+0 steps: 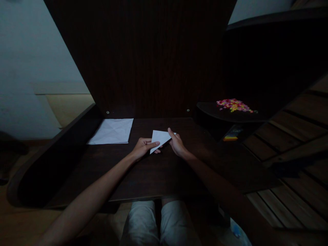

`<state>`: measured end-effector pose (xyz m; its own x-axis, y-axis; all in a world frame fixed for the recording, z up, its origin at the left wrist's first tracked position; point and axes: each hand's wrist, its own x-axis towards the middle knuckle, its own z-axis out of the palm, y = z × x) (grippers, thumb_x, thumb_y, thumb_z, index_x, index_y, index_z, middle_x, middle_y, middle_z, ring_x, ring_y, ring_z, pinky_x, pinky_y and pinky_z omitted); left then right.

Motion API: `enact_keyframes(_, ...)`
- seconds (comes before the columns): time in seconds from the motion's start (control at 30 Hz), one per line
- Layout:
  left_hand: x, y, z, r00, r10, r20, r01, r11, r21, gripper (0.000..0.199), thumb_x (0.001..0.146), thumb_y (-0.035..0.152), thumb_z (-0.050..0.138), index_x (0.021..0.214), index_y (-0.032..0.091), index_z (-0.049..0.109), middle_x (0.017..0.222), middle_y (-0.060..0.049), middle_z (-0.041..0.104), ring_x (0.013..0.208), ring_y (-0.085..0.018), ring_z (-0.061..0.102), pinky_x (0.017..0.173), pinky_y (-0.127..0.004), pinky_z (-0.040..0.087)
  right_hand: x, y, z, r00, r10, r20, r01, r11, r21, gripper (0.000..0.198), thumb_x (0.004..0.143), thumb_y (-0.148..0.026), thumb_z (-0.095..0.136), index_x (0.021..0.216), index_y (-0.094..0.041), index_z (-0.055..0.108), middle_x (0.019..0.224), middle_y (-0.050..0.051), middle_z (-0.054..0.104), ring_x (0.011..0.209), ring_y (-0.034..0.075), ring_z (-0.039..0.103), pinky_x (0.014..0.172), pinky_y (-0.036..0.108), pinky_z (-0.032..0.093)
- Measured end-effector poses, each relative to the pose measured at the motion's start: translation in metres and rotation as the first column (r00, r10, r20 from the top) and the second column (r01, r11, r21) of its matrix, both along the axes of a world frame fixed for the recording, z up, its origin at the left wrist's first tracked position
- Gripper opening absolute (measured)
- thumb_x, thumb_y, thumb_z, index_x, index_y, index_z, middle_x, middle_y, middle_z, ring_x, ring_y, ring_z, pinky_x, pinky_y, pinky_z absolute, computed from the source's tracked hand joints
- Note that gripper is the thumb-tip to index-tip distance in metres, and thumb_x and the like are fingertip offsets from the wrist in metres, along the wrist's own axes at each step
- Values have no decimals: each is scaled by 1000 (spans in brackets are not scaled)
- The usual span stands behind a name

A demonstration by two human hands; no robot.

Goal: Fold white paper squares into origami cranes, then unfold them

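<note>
A small white sheet of paper folded into a triangle [159, 136] is held between my two hands, just above the dark desk [143, 184]. My left hand [143, 147] grips its lower left side, thumb on top and fingers beneath. My right hand [177, 144] pinches the right corner, its thumb pointing up along the edge. The fingers behind the paper are partly hidden. To the left, a stack of white paper [112, 131] with crease lines on its top sheet lies on the desk.
A dark upright panel [148, 61] closes off the desk's back. On a small rounded shelf [210, 111] at the right lies a heap of small pink, red and yellow pieces [234, 105]. Something orange and yellow [230, 138] sits under it. A raised side board [58, 153] edges the left.
</note>
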<state>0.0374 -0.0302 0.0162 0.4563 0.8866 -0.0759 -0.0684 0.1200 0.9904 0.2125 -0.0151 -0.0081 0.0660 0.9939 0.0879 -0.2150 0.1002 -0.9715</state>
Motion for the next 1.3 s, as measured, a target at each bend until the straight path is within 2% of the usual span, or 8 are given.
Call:
enact_keyframes(0.13,0,1,-1,1000,-8,28,8,1000,-20,36,66,39,78,83,7,72,75,-11,73,61,-18,68,61,-26,54,4,3,-5,994,-29,105,26,999,27,54,72,-70,56,54,-19,54,54,0,56,54,14,52,54,26,39)
enact_keyframes(0.27,2,3,-3,997,20,79,-16,999,-43,40,70,44,75,85,8,69,83,-14,74,60,-18,68,58,-27,54,3,0,-2,992,15,128,-21,999,48,56,74,-71,53,54,-18,56,52,1,57,51,14,53,52,26,39)
enact_keyframes(0.4,1,3,-3,996,42,81,-38,998,-45,40,69,42,76,88,8,67,81,-12,73,59,-18,68,57,-27,54,3,-2,0,991,78,108,-84,995,51,60,76,-72,47,55,-17,57,49,2,57,49,15,54,49,25,41)
enact_keyframes(0.67,-1,6,-4,996,15,84,-12,999,-34,42,74,48,69,87,8,70,72,-9,72,59,-18,66,58,-28,52,6,1,-3,989,112,98,-116,992,40,61,76,-72,48,55,-16,58,49,2,57,46,13,53,45,24,44)
enact_keyframes(0.87,-3,10,-7,994,61,92,-63,998,21,38,73,47,69,80,10,70,68,-6,71,56,-15,63,55,-25,49,3,-1,1,967,229,108,-235,971,44,48,67,-62,67,71,-15,66,64,4,66,53,14,58,43,23,46)
enact_keyframes(1.03,-3,10,-7,996,79,50,-82,995,59,39,74,50,68,79,11,70,61,-4,68,53,-15,61,52,-24,47,2,0,-1,968,212,134,-221,974,50,46,70,-59,64,68,-14,66,61,4,64,49,12,56,43,23,46)
enact_keyframes(1.17,-4,9,-5,1000,16,16,-16,1000,26,43,73,52,68,86,11,68,64,-4,69,54,-16,63,48,-24,46,2,0,2,984,160,74,-162,987,23,46,67,-60,66,73,-15,65,63,3,64,50,13,56,41,23,46)
enact_keyframes(1.3,-7,8,-2,999,-40,-25,40,999,13,36,69,45,74,80,12,67,66,-3,69,55,-14,63,51,-23,46,4,0,4,988,152,24,-152,988,1,47,67,-62,64,68,-15,62,62,3,62,51,13,56,41,23,46)
